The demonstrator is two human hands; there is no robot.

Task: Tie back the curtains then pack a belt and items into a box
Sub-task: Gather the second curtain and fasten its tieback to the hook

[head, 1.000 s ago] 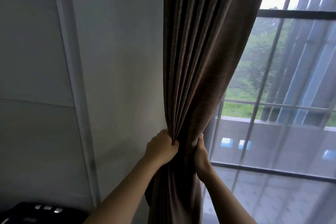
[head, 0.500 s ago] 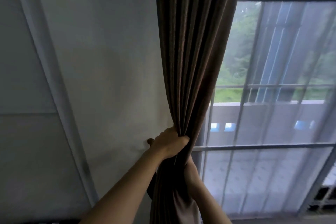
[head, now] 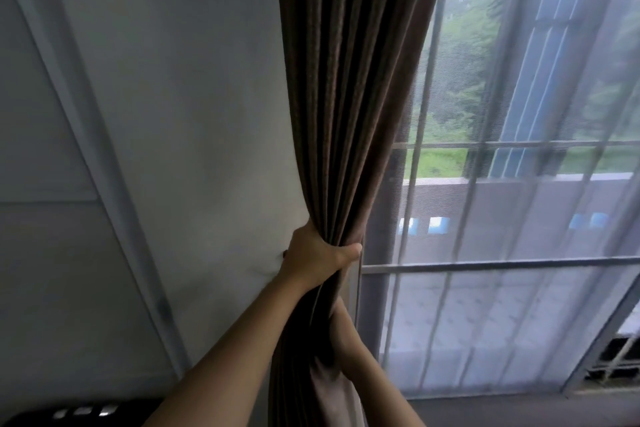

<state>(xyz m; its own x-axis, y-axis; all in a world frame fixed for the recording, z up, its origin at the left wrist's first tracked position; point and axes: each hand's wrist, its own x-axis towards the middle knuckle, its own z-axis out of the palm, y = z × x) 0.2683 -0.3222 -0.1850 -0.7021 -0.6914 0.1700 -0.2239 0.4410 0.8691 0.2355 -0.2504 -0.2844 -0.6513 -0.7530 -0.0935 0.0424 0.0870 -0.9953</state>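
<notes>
A dark brown pleated curtain (head: 349,87) hangs beside the wall, gathered into a tight bunch. My left hand (head: 317,255) grips the bunch from the wall side, thumb wrapped over its front. My right hand (head: 343,329) is lower and partly behind the fabric, holding the bunch from the window side; its fingers are mostly hidden. A small dark knob (head: 285,253) shows on the wall just behind my left hand. No belt or box is in view.
A pale wall (head: 173,114) with a slanted trim strip fills the left. A sheer white curtain (head: 519,288) covers the barred window (head: 502,265) on the right. A dark object with silver buttons (head: 79,412) sits at the bottom left corner.
My right hand has dropped from beside the left hand to below it, behind the curtain. My left hand shifted round the bunch toward the wall. The view swung right and down.
</notes>
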